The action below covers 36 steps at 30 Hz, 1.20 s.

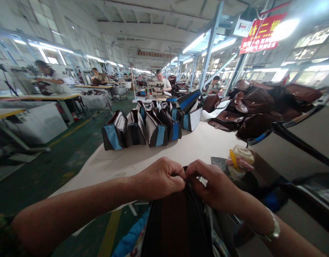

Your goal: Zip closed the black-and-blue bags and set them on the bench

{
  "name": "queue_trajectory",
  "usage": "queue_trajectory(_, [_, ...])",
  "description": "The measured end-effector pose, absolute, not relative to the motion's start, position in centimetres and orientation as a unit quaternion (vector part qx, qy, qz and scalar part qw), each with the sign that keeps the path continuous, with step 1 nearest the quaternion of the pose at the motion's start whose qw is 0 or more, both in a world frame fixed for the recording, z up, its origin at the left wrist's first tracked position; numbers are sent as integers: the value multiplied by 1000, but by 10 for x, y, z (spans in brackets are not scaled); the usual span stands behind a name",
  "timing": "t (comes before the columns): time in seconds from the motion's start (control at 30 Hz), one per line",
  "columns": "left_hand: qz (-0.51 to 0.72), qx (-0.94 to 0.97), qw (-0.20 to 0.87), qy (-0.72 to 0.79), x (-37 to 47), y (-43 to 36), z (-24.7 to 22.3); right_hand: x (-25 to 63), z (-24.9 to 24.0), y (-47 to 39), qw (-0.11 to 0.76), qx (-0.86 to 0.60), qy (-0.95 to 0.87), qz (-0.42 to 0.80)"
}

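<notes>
Long rows of strip lights run down the workshop, and a pale worktop [121,164] curves away ahead of the person, carrying upright two-tone bags [160,135] on its far part and a heap of brown bags [255,103] to the right. Close in, the left hand [160,180] and right hand [217,187] meet at the top of a dark bag-like piece [175,225]. Both sets of fingers are clenched in a pinch on its far edge, nearly touching each other. To my eye, the step is working that edge by hand; the next move calls for an even grip from both sides, so the rim doesn't twist or slip. From the fingers, the piece stretches back towards the person's body, below the wrists and just off the near side of the worktop. What exactly sits between the fingertips, I can't tell.
</notes>
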<state>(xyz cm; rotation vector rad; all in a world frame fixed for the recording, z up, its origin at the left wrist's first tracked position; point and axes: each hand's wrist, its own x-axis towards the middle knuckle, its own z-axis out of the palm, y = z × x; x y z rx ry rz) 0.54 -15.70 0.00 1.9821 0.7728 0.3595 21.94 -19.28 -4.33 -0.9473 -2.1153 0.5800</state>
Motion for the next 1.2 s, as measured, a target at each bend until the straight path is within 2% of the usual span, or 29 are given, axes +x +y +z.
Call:
queue_trajectory(0.23, [140,802,492,310,3,-157,-1,225,-40,-202,392,-339,-820,245])
queue_trajectory(0.43, [157,813,468,308,5,-160,1,215,-40,-207,354,-333,-868,103])
queue_trajectory(0.5, [163,810,470,309,6,-160,0,214,-37,-205,335,-356,-866,101])
queue_trajectory(0.57, [166,807,479,304,6,-160,-3,215,-36,-200,332,-374,-848,176])
queue_trajectory(0.7, [155,784,518,304,4,-158,-7,217,-42,-189,338,-354,-748,449])
queue_trajectory(0.77, [155,773,531,311,3,-157,-7,216,-47,-186,358,-339,-683,539])
queue_trajectory(0.9, [156,769,527,325,2,-156,-8,214,-48,-187,398,-333,-641,565])
queue_trajectory(1.07, [158,793,499,312,3,-155,-10,211,-30,-189,322,-379,-662,560])
queue_trajectory(1.2, [164,803,479,315,2,-154,-12,209,-28,-185,319,-384,-639,586])
